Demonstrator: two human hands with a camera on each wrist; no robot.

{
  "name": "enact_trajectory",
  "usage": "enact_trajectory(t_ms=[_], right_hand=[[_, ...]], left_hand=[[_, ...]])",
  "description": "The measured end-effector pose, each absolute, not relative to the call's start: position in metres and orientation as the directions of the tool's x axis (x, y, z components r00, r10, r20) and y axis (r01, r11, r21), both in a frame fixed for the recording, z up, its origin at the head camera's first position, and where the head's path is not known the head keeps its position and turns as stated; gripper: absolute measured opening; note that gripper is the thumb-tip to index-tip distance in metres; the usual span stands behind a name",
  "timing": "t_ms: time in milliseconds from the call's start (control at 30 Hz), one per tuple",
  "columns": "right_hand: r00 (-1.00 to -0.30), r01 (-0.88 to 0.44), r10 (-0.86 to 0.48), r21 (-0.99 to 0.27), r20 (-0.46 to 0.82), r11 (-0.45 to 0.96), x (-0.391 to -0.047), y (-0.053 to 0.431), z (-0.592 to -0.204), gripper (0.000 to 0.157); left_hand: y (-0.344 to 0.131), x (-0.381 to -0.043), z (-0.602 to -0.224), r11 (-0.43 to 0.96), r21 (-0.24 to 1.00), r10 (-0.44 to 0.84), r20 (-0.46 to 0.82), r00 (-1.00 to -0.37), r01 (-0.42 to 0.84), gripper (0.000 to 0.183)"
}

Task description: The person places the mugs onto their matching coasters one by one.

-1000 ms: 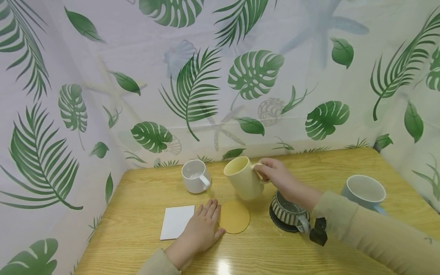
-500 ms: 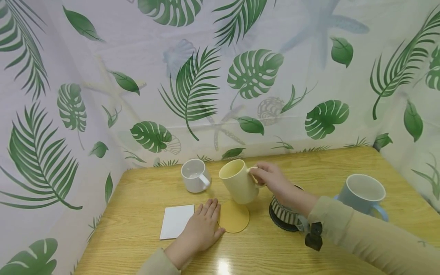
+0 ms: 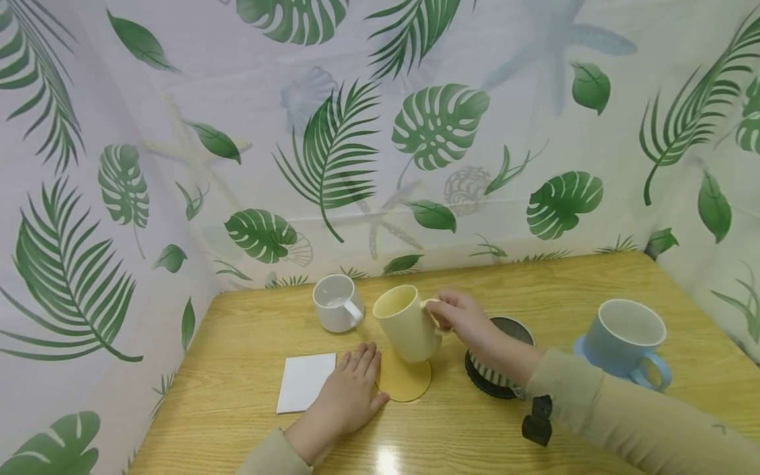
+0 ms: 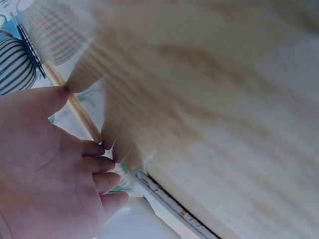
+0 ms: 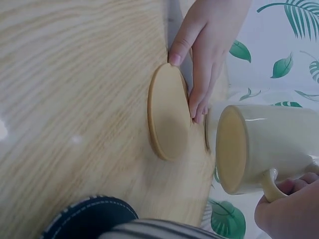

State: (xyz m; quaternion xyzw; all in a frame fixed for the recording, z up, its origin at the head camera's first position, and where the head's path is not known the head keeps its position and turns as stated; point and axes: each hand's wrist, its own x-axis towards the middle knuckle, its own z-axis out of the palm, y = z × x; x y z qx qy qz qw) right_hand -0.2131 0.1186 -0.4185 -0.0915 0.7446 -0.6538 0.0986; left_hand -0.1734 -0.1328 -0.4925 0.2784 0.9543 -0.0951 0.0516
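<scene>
In the head view, my right hand (image 3: 466,320) grips the handle of a pale yellow mug (image 3: 406,326). The mug hangs tilted over the back part of a round yellow coaster (image 3: 406,386). Its flat base and a gap above the coaster (image 5: 169,114) show in the right wrist view. My left hand (image 3: 351,390) lies flat on the table with straight fingers, its thumb and fingertips touching the coaster's left edge. The left wrist view shows that palm (image 4: 50,169) from below, beside the coaster's thin edge (image 4: 82,117).
A white mug (image 3: 336,310) stands behind, with a square white coaster (image 3: 305,382) at left. Under my right forearm, partly hidden, a striped mug (image 3: 489,374) sits on a black coaster (image 3: 489,392). A blue mug (image 3: 620,343) on a blue coaster (image 3: 578,351) stands at right.
My right hand has brought the yellow mug left and down, toward the yellow coaster, holding its handle throughout. My left hand has stayed in place.
</scene>
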Motion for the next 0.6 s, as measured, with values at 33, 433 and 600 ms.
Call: enact_trajectory(t_ms=[33,433,600], right_hand=[[-0.963,-0.009,-0.267,-0.992,-0.026,0.129,-0.212,0.118,-0.419,0.038],[-0.96,0.026,-0.275,-0.993,-0.057,0.114,-0.205,0.11,-0.431,0.036],[-0.956,0.035,-0.287,-0.994,-0.063,0.103,-0.204,0.108,-0.435,0.036]], left_hand=[[-0.133,-0.173,-0.492,0.828,-0.149,0.522,-0.151,-0.84,0.541,0.077],[-0.133,-0.174,-0.494,0.833,-0.129,0.519,-0.158,-0.84,0.538,0.077],[-0.132,-0.174,-0.492,0.835,-0.124,0.516,-0.161,-0.841,0.536,0.077]])
